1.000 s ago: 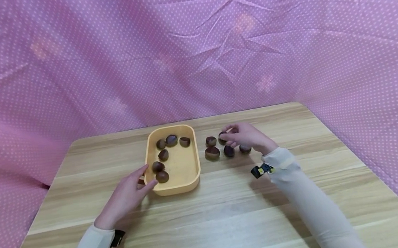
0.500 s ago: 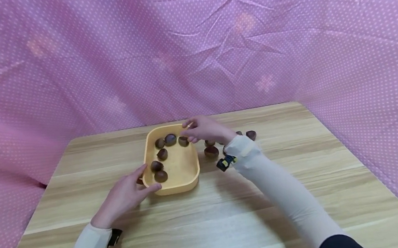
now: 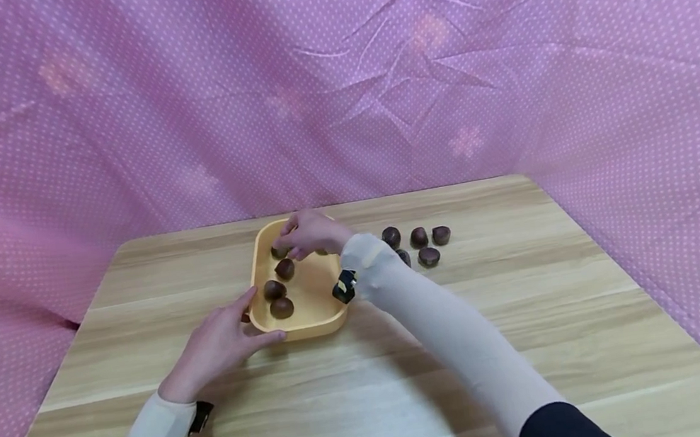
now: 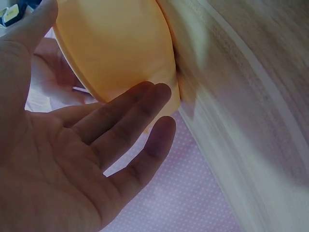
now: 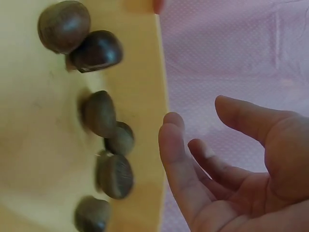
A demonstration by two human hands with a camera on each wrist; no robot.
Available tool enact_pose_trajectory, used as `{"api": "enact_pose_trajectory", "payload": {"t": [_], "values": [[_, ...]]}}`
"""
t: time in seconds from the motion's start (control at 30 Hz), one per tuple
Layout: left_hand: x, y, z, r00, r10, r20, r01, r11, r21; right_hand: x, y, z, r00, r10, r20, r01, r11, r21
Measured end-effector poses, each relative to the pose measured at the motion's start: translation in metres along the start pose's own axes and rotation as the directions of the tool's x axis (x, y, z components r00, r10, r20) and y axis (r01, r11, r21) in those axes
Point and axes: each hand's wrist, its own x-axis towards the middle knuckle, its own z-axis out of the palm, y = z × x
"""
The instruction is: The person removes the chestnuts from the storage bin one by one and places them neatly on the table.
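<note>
My left hand (image 3: pixel 215 348) rests at the near left corner of a yellow rectangular box (image 3: pixel 316 299), thumb along the near rim and fingers by the left side. In the left wrist view, its loosely extended fingers (image 4: pixel 129 118) lie against the box's outer wall. Over the far part of the box is my right hand (image 3: pixel 313 232), partly covering the chestnuts there. The right wrist view shows its thumb and fingers (image 5: pixel 175 150) apart with nothing between them. Several brown chestnuts sit inside the box, including a chestnut (image 3: pixel 282 307) near the left hand and a dark chestnut (image 5: pixel 100 50).
Right of the box, several more chestnuts lie loose on the wooden table (image 3: pixel 564 310), such as a chestnut (image 3: pixel 429 257). The right sleeve (image 3: pixel 444 322) crosses the table and hides part of that group. A pink dotted cloth (image 3: pixel 337 92) hangs behind and around.
My right hand has moved left from the loose chestnuts, past the box's right rim, to over its far left part. The left thumb has shifted slightly right along the near rim.
</note>
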Motion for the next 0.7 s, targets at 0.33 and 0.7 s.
{"api": "enact_pose_trajectory", "payload": {"t": [0.33,0.7], "values": [[0.0,0.002,0.001,1.0,0.01,-0.024,-0.009,1.0,0.017,0.021,0.01,0.019,0.997,0.077,0.017,-0.077,0.997,-0.012],[-0.003,0.004,0.0,0.999,0.003,-0.039,-0.002,0.999,0.035,0.036,0.022,0.033,0.995,0.087,0.051,-0.078,0.985,-0.156]]}}
